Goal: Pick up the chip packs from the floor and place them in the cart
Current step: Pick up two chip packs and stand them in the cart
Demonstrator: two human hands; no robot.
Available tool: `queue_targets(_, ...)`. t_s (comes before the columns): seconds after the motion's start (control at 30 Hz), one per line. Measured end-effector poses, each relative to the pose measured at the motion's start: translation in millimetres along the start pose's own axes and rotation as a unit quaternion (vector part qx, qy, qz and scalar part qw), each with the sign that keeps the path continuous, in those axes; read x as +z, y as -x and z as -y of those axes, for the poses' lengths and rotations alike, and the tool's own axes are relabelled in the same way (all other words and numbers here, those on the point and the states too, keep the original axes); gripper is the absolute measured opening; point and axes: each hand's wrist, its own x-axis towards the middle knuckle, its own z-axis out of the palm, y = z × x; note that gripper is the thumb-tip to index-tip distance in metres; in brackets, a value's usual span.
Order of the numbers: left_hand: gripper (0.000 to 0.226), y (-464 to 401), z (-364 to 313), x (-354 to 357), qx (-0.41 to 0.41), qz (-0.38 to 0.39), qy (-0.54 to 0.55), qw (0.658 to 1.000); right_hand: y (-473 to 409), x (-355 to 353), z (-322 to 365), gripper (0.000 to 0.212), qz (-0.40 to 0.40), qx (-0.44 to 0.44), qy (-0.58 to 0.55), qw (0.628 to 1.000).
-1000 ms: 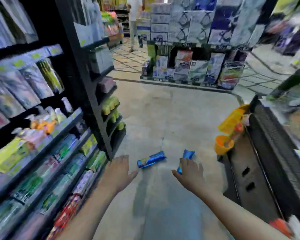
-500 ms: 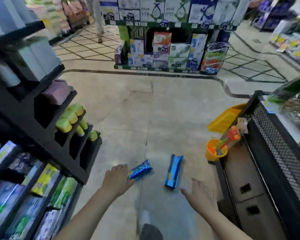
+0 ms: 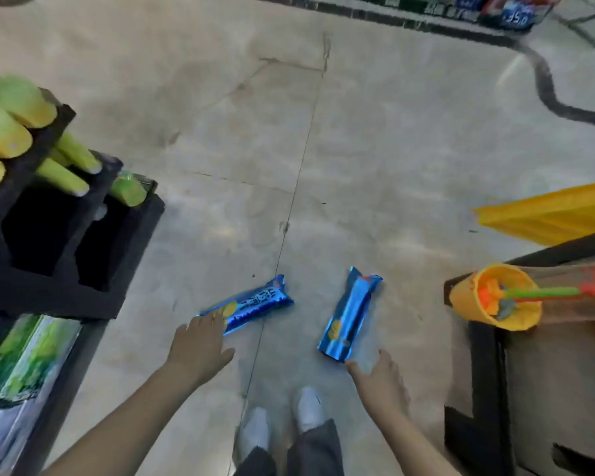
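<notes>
Two long blue chip packs lie on the grey floor in front of my feet. The left chip pack (image 3: 251, 304) lies slanted, and the fingers of my left hand (image 3: 200, 345) reach over its near end, fingers straight. The right chip pack (image 3: 349, 316) lies almost lengthwise away from me. My right hand (image 3: 380, 377) is just below its near end with fingers spread, its thumb tip close to the pack's corner. Neither pack is lifted. No cart shows in the frame.
A black shelf unit (image 3: 59, 255) with yellow-green bottles and green packs stands at left. At right a dark display stand (image 3: 495, 372) carries an orange toy bucket (image 3: 495, 297) and a yellow toy (image 3: 550, 214). My white shoes (image 3: 282, 420) are between my arms.
The view has dropped toward the floor and come closer to the packs. Both hands have moved down to the near ends of the two packs.
</notes>
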Motion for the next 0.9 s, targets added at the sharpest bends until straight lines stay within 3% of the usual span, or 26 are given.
queue_targets(0.17,0.062,-132,-4,100,0.012,0.012,-0.044,0.999,-132,103,-13,0.09,0.016,0.037,-0.002,0.999)
queue_targets(0.4,0.098,-313,13,248,-0.014,-0.012,-0.052,0.998,-316,239,-39,0.115,-0.034,0.081,-0.062,0.994)
queue_targets(0.57,0.116,-367,24,301,-0.009,-0.05,-0.041,0.998,-379,282,-51,0.119,-0.097,0.122,-0.125,0.98)
queue_targets(0.73,0.067,-360,23,301,-0.001,-0.09,0.052,0.995,-377,277,-58,0.095,-0.144,0.108,-0.166,0.97)
queue_targets(0.9,0.06,-285,5,240,-0.08,-0.1,0.21,0.969,-300,220,-36,0.077,-0.115,0.028,-0.155,0.981)
